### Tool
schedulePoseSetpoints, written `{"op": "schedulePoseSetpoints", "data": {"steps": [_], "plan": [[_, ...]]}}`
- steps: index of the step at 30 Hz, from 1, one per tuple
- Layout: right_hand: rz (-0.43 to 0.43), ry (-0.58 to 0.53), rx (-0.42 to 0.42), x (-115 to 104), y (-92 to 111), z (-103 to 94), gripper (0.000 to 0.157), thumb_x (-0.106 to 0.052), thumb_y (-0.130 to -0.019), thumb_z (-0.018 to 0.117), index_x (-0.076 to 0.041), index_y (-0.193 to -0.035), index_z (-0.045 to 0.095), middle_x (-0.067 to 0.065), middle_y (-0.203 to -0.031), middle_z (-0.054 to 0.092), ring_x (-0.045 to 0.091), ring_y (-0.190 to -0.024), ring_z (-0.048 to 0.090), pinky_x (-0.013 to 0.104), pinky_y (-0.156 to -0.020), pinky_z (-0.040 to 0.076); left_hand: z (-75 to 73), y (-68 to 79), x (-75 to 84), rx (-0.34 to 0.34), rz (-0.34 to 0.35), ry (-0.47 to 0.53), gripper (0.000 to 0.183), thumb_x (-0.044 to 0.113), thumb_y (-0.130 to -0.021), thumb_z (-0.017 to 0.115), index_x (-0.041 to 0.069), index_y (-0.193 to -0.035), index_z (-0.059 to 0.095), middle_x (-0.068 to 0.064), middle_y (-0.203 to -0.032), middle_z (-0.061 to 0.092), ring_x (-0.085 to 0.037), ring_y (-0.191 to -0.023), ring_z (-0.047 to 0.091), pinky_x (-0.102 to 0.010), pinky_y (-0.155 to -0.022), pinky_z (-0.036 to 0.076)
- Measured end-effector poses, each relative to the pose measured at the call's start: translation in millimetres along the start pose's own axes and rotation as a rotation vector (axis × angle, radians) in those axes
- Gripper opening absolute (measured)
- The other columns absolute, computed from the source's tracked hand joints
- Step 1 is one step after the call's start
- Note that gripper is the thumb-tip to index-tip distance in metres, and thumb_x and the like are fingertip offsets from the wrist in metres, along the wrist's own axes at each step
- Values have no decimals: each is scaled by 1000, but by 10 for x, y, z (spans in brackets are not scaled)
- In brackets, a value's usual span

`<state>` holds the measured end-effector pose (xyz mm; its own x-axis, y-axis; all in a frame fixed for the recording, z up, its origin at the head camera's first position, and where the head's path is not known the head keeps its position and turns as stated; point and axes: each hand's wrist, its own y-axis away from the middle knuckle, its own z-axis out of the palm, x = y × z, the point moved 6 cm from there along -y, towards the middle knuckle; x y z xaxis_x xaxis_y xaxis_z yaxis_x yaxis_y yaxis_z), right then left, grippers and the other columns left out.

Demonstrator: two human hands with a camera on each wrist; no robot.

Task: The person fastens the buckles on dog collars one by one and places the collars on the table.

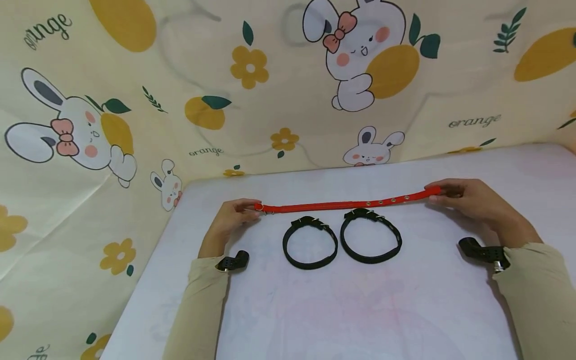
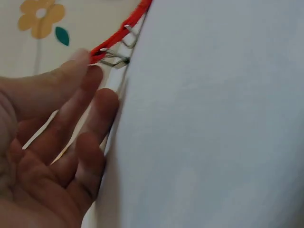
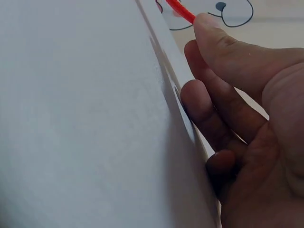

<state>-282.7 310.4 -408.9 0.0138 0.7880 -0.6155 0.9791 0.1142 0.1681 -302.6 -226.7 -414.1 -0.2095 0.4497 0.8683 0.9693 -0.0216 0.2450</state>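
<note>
Here, hands (image 1: pixel 226 223) (image 1: pixel 488 206) pinch red strap (image 1: pixel 324 206); 2 collars (image 1: pixel 309 266) (image 1: pixel 371 260) nearby.

- I see a red strap (image 1: pixel 335 206), smooth and fairly matt, with shiny metal eyelets (image 1: pixel 380 203).
- Black straps (image 1: pixel 309 266) look leathery to me.
- Surface (image 1: pixel 337 310): smooth, matt.
- Sleeves (image 1: pixel 198 310): matt cloth.

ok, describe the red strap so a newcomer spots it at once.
On the white table, look toward the far edge, near the rabbit-print backdrop. The red strap is pinched at its ends by the left hand and right hand, just beyond two black straps. Unlike those closed loops, it is red and nearly straight.
</note>
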Motion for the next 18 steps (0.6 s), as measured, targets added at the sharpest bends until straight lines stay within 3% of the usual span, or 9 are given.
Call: {"op": "schedulePoseSetpoints", "data": {"steps": [9, 18], "plan": [[19, -31, 15, 17, -23, 18, 65, -54, -91, 66, -11, -138, 57, 25, -130, 57, 38, -116, 43, 36, -82, 41, 41, 2, 35, 53, -8, 4, 37, 6, -85, 77, 14, -121, 72, -12, -114, 72, -15, -85, 65, -22, -78, 50], [21, -59, 77, -84, -12, -11, 62, -52, -91, 66, -10, -136, 58, 23, -125, 59, 33, -107, 42, 28, -69, 40, 48, 6, 59, 82, -50, -24, 33, 13, -88, 76, 20, -120, 73, -7, -116, 70, -22, -102, 56, -27, -82, 44]]}}
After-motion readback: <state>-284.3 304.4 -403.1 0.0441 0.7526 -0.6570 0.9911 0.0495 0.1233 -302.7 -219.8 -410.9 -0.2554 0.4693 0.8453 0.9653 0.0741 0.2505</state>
